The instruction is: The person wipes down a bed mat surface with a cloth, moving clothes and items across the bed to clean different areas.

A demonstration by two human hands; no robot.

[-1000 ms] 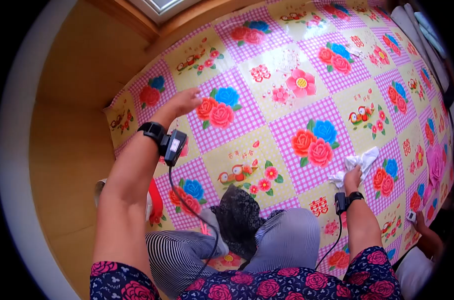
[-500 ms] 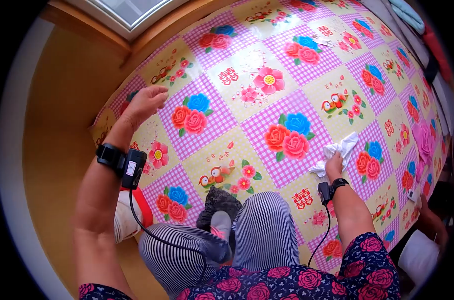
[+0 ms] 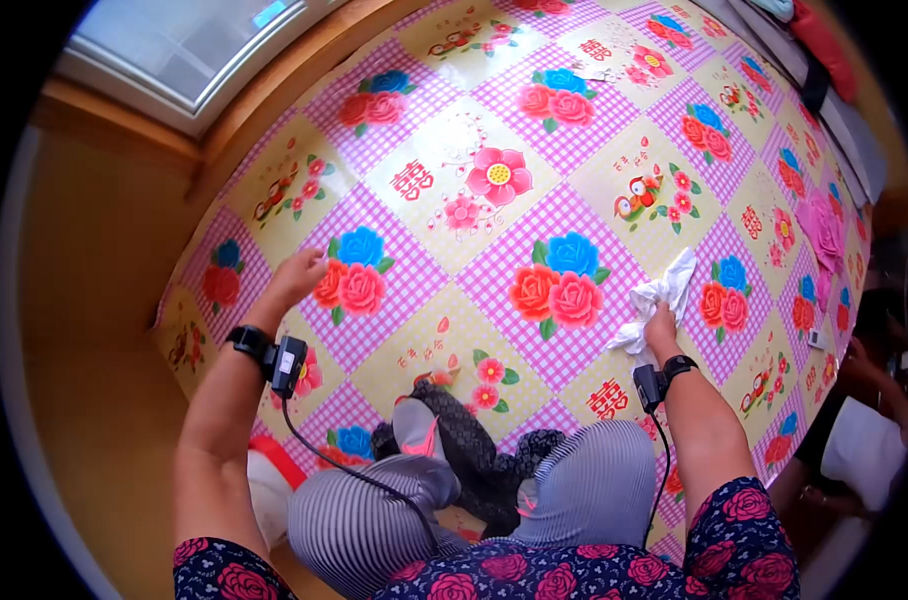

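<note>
A floral patterned sheet [image 3: 494, 240] with checked squares spreads under both hands. My right hand [image 3: 660, 326] is closed on a crumpled white cloth [image 3: 664, 290], which lies bunched on the sheet. My left hand [image 3: 300, 276] is over the sheet near a printed rose bunch, its fingers curled; I see nothing held in it, but the inside of the fingers is hidden. Each wrist wears a black strap with a small cabled box.
A window [image 3: 199, 60] with a wooden sill is at the upper left. A pink cloth [image 3: 822, 230] lies at the right, near another person's arm [image 3: 879, 385] and a small white device [image 3: 817, 340]. Folded bedding [image 3: 774, 50] lines the upper right edge. My striped knees are below.
The view has shifted, showing more of the window. My left hand has lowered relative to the printed roses and its fingers are curled. My right hand still holds the white cloth.
</note>
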